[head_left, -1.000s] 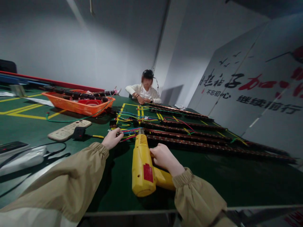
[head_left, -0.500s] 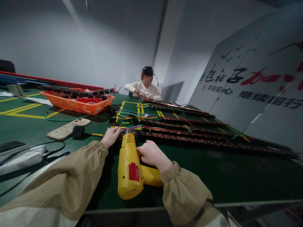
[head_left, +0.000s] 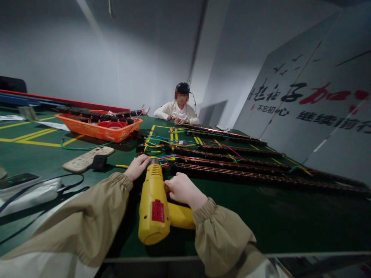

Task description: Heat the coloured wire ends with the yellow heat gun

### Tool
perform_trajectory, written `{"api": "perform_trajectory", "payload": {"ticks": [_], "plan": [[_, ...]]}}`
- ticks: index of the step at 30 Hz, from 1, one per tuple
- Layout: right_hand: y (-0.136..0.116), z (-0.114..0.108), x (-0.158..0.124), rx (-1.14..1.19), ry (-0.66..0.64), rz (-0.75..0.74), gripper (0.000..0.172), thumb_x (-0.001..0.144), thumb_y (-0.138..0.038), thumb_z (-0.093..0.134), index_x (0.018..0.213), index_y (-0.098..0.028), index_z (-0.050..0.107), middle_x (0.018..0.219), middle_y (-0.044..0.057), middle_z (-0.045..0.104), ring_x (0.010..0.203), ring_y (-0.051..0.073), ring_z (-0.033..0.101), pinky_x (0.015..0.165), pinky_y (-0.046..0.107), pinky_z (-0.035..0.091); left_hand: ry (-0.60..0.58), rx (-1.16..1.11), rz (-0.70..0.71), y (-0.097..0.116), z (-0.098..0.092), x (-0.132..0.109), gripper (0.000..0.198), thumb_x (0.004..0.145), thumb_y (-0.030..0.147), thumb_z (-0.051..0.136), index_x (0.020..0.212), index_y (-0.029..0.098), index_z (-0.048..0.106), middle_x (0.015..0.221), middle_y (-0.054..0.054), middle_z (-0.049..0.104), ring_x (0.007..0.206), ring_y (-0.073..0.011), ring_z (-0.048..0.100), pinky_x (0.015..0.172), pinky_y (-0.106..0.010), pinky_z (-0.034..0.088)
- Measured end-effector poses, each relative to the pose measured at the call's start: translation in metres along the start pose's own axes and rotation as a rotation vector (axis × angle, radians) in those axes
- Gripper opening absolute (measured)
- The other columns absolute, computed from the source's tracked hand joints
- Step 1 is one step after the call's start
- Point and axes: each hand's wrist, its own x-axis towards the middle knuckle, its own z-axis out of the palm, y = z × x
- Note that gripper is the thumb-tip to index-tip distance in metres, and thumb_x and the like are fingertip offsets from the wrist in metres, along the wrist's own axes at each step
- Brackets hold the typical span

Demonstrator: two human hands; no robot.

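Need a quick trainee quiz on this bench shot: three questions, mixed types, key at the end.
1. Which hand holds the yellow heat gun?
2. True or false: the basket on the table is blue.
3. Fill in the blank: the left hand is by the gun's nozzle and some coloured ____.

Key:
1. The right hand.
2. False; the basket is orange.
3. Wires.

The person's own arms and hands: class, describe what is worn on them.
The left sleeve and right sleeve are loose, wrinkled tan fabric with gathered, elastic-looking cuffs; the left turns off-white nearer the body. The left hand and right hand are ungloved, with no jewellery visible.
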Motion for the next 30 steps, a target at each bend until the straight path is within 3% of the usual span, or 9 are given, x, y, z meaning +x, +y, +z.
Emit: {"api": "perform_trajectory", "payload": {"ticks": [9,18,30], "plan": [[0.007,0.003,-0.005,0.022,-0.017,0.016,0.037,0.080,-0.039,0.042,0.099,-0.010,0.055,0.091,0.002,0.057,0.095,0.001,0.049,0.103,0.029,0.038,-0.040,0.046,0.153,-0.007,-0.006,-0.001,0.040,0.088,0.045,0.032,0.069,0.014,0.050,0.076,-0.005,0.047,0.076,-0.0145,0.045,0.072,-0.026,0.036],[0.023,0.003,-0.031,0.009,-0.040,0.108,0.039,0.081,-0.041,0.039,0.097,-0.009,0.055,0.092,0.002,0.057,0.095,0.001,0.049,0.104,0.030,0.038,-0.021,0.072,0.122,-0.006,-0.004,-0.003,0.040,0.087,0.044,0.032,0.067,0.014,0.049,0.072,-0.003,0.046,0.070,-0.0132,0.044,0.067,-0.025,0.034],[0.016,0.001,-0.021,-0.014,-0.042,0.068,0.039,0.080,-0.040,0.041,0.097,-0.009,0.056,0.092,0.003,0.057,0.098,0.002,0.050,0.105,0.030,0.038,0.024,0.077,-0.003,-0.003,0.003,-0.005,0.043,0.086,0.047,0.034,0.068,0.014,0.054,0.068,-0.002,0.053,0.066,-0.0121,0.046,0.062,-0.023,0.032]]}}
